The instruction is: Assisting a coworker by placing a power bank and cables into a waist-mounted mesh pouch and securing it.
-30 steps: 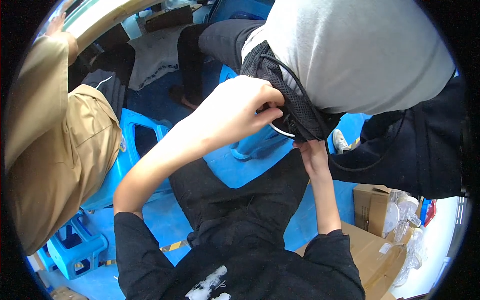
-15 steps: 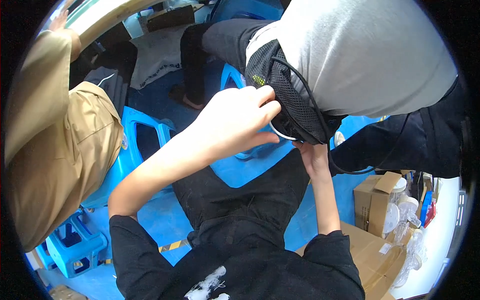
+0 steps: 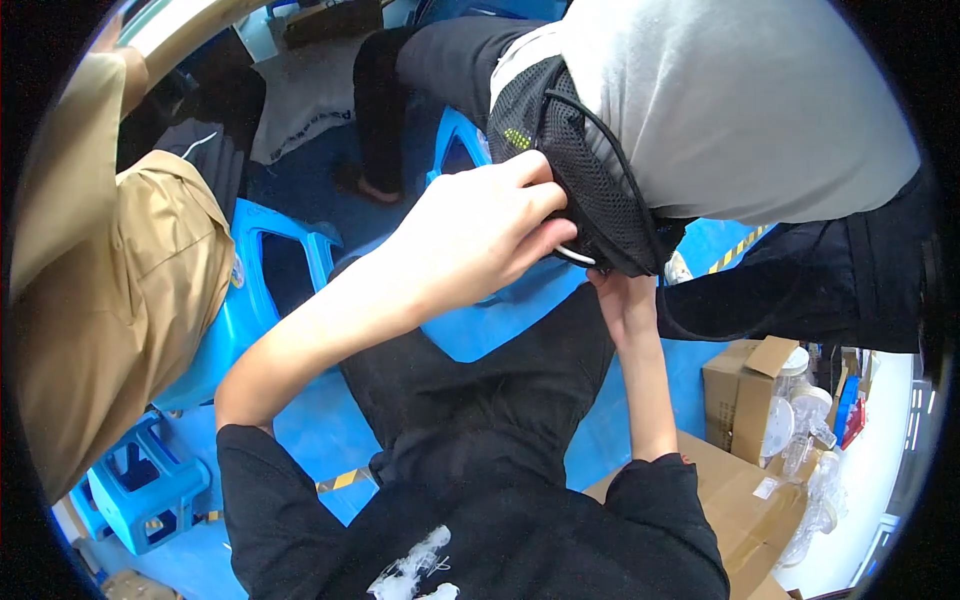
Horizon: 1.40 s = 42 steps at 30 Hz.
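A black mesh bag (image 3: 585, 185) with a thick black drawcord hangs in front of a person in a grey shirt (image 3: 730, 110). My left hand (image 3: 515, 220) reaches across to the bag's near left side, its fingers bent and closed on the mesh. Just under my left thumb, a white curved edge (image 3: 575, 257) shows at the bag's lower side; what it belongs to is hidden. From below, my right hand (image 3: 628, 300) holds the underside of the bag, with the thumb up against it and the other fingers mostly out of sight.
Blue plastic stools (image 3: 150, 485) stand at the left, beside a person in tan clothes (image 3: 170, 260). On the right are cardboard boxes (image 3: 735, 400) and clear plastic jars (image 3: 800, 425). Yellow-black tape (image 3: 345, 482) marks the blue floor.
My left thumb has closed in toward the fingers and bag, where it stood apart before. The bag and both hands sit slightly higher in view. My right hand keeps its place underneath.
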Each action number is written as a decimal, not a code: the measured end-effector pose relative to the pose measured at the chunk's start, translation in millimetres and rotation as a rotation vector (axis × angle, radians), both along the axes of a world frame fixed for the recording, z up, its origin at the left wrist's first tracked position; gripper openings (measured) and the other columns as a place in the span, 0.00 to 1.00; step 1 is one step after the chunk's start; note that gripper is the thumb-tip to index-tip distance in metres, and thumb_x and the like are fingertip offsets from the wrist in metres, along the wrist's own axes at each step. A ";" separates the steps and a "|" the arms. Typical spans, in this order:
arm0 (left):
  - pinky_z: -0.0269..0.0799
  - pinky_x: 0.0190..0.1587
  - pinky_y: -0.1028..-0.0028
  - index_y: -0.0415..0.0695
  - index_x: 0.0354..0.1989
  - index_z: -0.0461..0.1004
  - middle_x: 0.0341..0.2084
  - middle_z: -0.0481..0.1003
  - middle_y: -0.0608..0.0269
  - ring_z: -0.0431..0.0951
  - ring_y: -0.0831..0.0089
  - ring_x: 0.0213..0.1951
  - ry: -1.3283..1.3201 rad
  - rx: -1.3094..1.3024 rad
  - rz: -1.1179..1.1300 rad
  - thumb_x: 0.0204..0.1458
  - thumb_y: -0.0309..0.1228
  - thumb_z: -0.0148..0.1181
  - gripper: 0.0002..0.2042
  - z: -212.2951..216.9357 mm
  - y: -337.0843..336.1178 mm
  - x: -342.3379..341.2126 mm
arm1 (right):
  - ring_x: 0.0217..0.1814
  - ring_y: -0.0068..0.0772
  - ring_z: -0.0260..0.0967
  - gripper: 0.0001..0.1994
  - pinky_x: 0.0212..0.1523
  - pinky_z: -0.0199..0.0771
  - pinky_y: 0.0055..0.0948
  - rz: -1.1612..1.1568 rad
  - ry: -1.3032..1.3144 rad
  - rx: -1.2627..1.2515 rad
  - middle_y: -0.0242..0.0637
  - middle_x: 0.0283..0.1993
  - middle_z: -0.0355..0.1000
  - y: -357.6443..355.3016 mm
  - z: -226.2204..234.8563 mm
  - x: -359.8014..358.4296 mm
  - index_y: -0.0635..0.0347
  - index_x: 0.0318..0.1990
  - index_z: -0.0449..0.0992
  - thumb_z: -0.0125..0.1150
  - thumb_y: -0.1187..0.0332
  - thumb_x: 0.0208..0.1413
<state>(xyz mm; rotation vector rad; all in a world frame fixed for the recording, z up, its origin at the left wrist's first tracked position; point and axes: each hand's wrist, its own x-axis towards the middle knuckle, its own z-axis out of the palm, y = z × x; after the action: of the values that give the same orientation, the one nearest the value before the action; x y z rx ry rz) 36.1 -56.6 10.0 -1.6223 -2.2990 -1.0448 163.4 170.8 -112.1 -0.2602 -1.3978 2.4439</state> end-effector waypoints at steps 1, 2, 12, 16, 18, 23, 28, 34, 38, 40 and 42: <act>0.74 0.35 0.66 0.41 0.37 0.75 0.32 0.71 0.57 0.77 0.58 0.32 0.001 0.024 0.032 0.54 0.36 0.62 0.11 -0.4 1.2 0.9 | 0.52 0.35 0.74 0.24 0.45 0.82 0.35 0.002 -0.008 0.003 0.38 0.56 0.72 -0.5 0.7 0.1 0.57 0.59 0.68 0.63 0.59 0.58; 0.74 0.35 0.66 0.40 0.36 0.75 0.31 0.71 0.56 0.77 0.57 0.32 0.001 0.047 0.066 0.56 0.34 0.59 0.10 1.0 1.9 2.5 | 0.52 0.34 0.74 0.23 0.45 0.82 0.34 -0.005 -0.028 -0.028 0.38 0.56 0.73 -1.1 1.8 0.5 0.58 0.59 0.68 0.61 0.58 0.59; 0.72 0.35 0.71 0.37 0.36 0.77 0.29 0.72 0.54 0.76 0.64 0.32 -0.225 0.180 -0.137 0.58 0.36 0.58 0.12 3.6 1.4 -19.4 | 0.50 0.34 0.75 0.23 0.44 0.83 0.33 0.100 0.012 -0.117 0.39 0.54 0.74 5.1 7.1 0.2 0.58 0.59 0.68 0.55 0.54 0.62; 0.73 0.34 0.70 0.38 0.33 0.79 0.25 0.75 0.56 0.77 0.64 0.28 -0.208 0.082 0.035 0.50 0.33 0.64 0.10 9.9 1.6 -11.8 | 0.51 0.34 0.76 0.26 0.42 0.84 0.34 0.064 -0.044 -0.027 0.39 0.54 0.74 7.5 5.9 -1.0 0.59 0.60 0.67 0.58 0.51 0.60; 0.74 0.34 0.69 0.38 0.32 0.80 0.25 0.75 0.56 0.78 0.63 0.28 -0.161 0.014 0.064 0.48 0.32 0.65 0.09 12.7 4.3 -13.6 | 0.51 0.34 0.76 0.27 0.42 0.84 0.34 0.043 -0.039 0.043 0.39 0.54 0.74 8.0 7.6 -4.7 0.59 0.59 0.68 0.60 0.51 0.59; 0.74 0.35 0.66 0.40 0.29 0.81 0.25 0.77 0.56 0.79 0.60 0.31 -0.110 -0.049 0.056 0.43 0.29 0.65 0.07 13.1 11.2 -23.1 | 0.48 0.34 0.77 0.26 0.42 0.84 0.34 0.071 0.040 0.107 0.41 0.53 0.74 12.9 13.7 -9.3 0.61 0.59 0.68 0.60 0.54 0.60; 0.72 0.35 0.63 0.39 0.27 0.80 0.22 0.75 0.55 0.78 0.57 0.29 -0.045 0.040 0.060 0.43 0.27 0.65 0.05 1.9 15.9 -22.9 | 0.48 0.30 0.76 0.32 0.40 0.82 0.29 0.024 -0.046 0.218 0.37 0.52 0.74 8.5 11.8 -10.9 0.56 0.58 0.69 0.61 0.42 0.54; 0.76 0.37 0.62 0.37 0.25 0.80 0.23 0.78 0.49 0.80 0.54 0.31 -0.094 -0.004 0.073 0.42 0.25 0.64 0.04 7.7 19.1 -20.4 | 0.42 0.28 0.75 0.29 0.36 0.78 0.28 -0.029 -0.040 0.219 0.34 0.50 0.75 9.7 10.8 -9.2 0.56 0.57 0.70 0.58 0.43 0.58; 0.76 0.37 0.62 0.37 0.25 0.80 0.24 0.77 0.48 0.80 0.54 0.32 -0.095 -0.053 0.070 0.42 0.25 0.64 0.04 12.4 17.7 -23.2 | 0.42 0.31 0.75 0.16 0.34 0.79 0.31 0.042 -0.009 0.173 0.38 0.48 0.74 14.8 13.1 -7.3 0.59 0.56 0.69 0.54 0.64 0.63; 0.76 0.37 0.62 0.36 0.25 0.79 0.23 0.77 0.47 0.81 0.54 0.31 -0.126 -0.019 0.049 0.41 0.24 0.64 0.04 14.6 19.2 -25.5 | 0.42 0.31 0.74 0.15 0.34 0.77 0.31 0.066 -0.035 0.210 0.38 0.48 0.74 16.5 15.7 -4.7 0.59 0.55 0.69 0.54 0.64 0.63; 0.76 0.37 0.62 0.36 0.25 0.79 0.22 0.77 0.46 0.81 0.53 0.31 -0.142 -0.044 0.050 0.41 0.24 0.64 0.04 18.7 21.3 -24.8 | 0.42 0.30 0.73 0.15 0.34 0.76 0.31 0.060 -0.008 0.219 0.37 0.49 0.74 11.3 19.9 -5.6 0.58 0.54 0.70 0.54 0.64 0.64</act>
<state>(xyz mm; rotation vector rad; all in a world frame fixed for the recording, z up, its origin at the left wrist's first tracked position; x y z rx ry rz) 11.3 -35.2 28.7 -1.5446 -2.4546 -1.1404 157.8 182.0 -92.2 -0.1795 -1.6831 2.3111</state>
